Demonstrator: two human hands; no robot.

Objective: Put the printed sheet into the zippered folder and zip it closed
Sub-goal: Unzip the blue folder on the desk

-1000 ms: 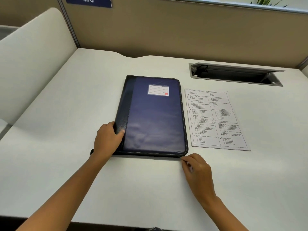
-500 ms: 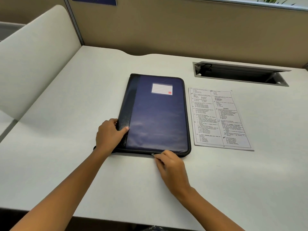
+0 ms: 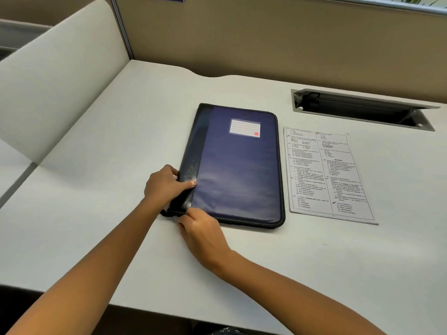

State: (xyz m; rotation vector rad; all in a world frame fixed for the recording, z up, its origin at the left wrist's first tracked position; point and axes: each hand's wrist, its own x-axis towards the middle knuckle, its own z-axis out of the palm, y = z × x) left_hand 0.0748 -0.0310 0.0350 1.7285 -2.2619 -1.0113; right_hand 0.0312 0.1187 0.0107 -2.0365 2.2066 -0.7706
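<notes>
A dark blue zippered folder (image 3: 239, 170) with a black spine and a small white label lies flat and closed on the white desk (image 3: 101, 226). The printed sheet (image 3: 324, 172) lies flat just right of it, outside the folder. My left hand (image 3: 167, 184) grips the folder's spine edge near its front left corner, thumb on top. My right hand (image 3: 203, 230) pinches the metal zipper pull (image 3: 175, 217) at the front left corner of the folder.
A grey cable hatch (image 3: 362, 110) with a raised lid is set into the desk behind the sheet. A beige partition wall stands along the back, and a white divider panel (image 3: 55, 76) borders the left. The desk's front edge is near my forearms.
My right hand has slid left along the folder's front edge, from the right corner to the left corner. The left hand stayed on the spine.
</notes>
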